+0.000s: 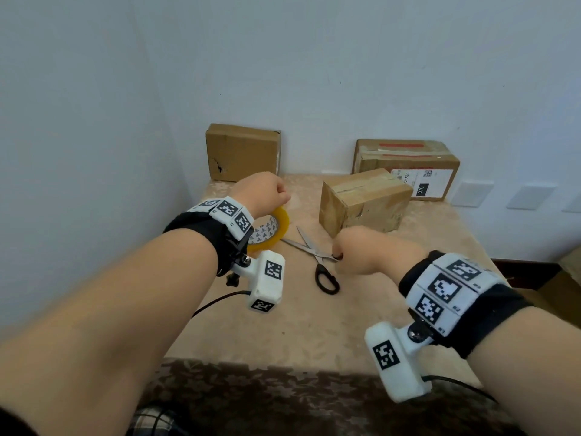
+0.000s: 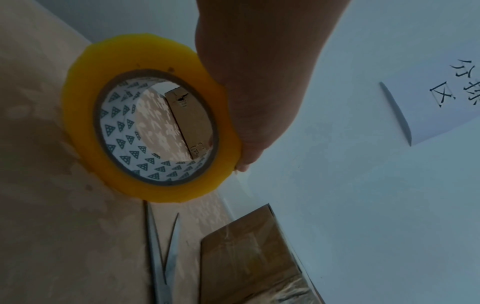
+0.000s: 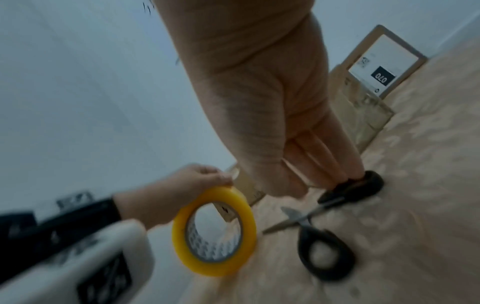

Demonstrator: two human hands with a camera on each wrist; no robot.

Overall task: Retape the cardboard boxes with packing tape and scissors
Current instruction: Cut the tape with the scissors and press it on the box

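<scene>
My left hand [image 1: 267,190] grips the top edge of a yellow roll of packing tape [image 1: 278,226], held upright just above the table. In the left wrist view the roll [image 2: 78,115] fills the frame under my left hand [image 2: 254,82]. Black-handled scissors [image 1: 319,258] lie on the table with blades spread. My right hand [image 1: 358,250] reaches down on them. In the right wrist view its straight fingertips [image 3: 348,172] touch the far handle, the thumb apart, and the near handle loop [image 3: 306,236] lies free. A small taped cardboard box [image 1: 361,199] stands just behind the scissors.
A plain cardboard box [image 1: 242,152] leans on the wall at the back left. A larger box [image 1: 408,165] with a white label and red tape sits at the back right. The table [image 1: 283,325] has a beige patterned cloth; walls close in at the left and back.
</scene>
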